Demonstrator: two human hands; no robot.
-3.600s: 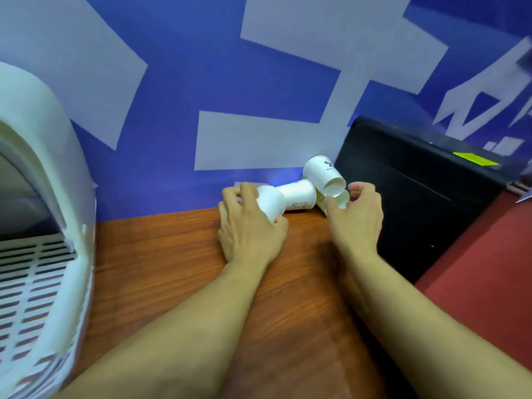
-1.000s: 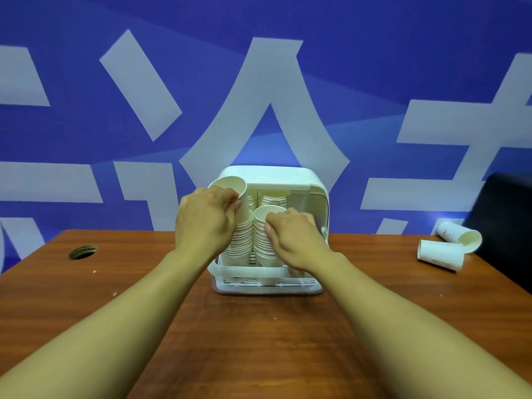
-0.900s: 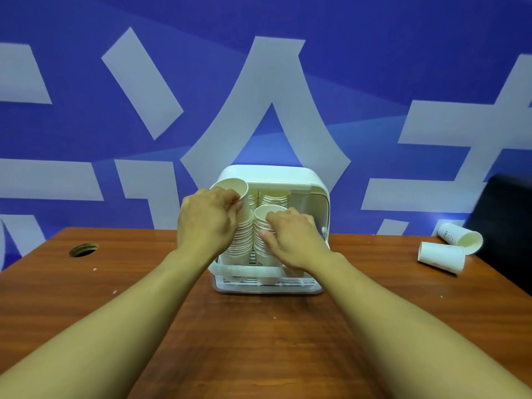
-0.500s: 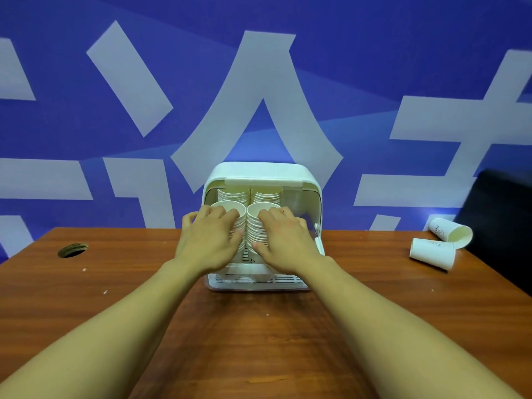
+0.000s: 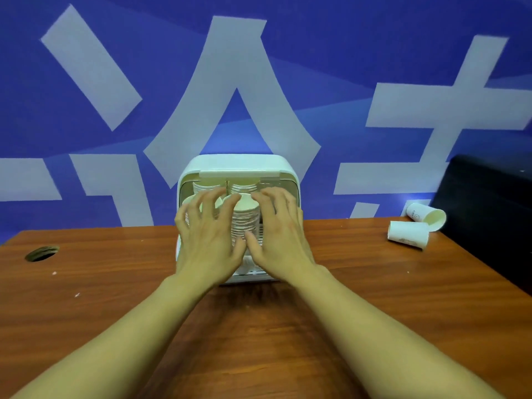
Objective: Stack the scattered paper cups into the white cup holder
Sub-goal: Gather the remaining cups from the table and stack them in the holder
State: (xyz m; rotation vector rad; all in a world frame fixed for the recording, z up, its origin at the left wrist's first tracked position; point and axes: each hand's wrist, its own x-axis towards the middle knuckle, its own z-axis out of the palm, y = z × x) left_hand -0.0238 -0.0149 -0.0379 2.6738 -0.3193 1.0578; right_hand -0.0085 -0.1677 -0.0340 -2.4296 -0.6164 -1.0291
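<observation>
Cups [image 5: 243, 202] now top the stacks [image 5: 243, 226] in the holder [image 5: 239, 164]; we find left hand [image 5: 207, 243] and right hand [image 5: 279, 240] spread, empty. Two loose cups [image 5: 407, 235] remain on the table [image 5: 259, 326].

Office or event room: wooden desk [image 5: 259, 326] with cable hole [image 5: 42, 253], blue printed backdrop wall [image 5: 345, 67].

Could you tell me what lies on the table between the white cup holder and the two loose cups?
Nothing; the head view shows bare table from cup holder to loose cups.
</observation>
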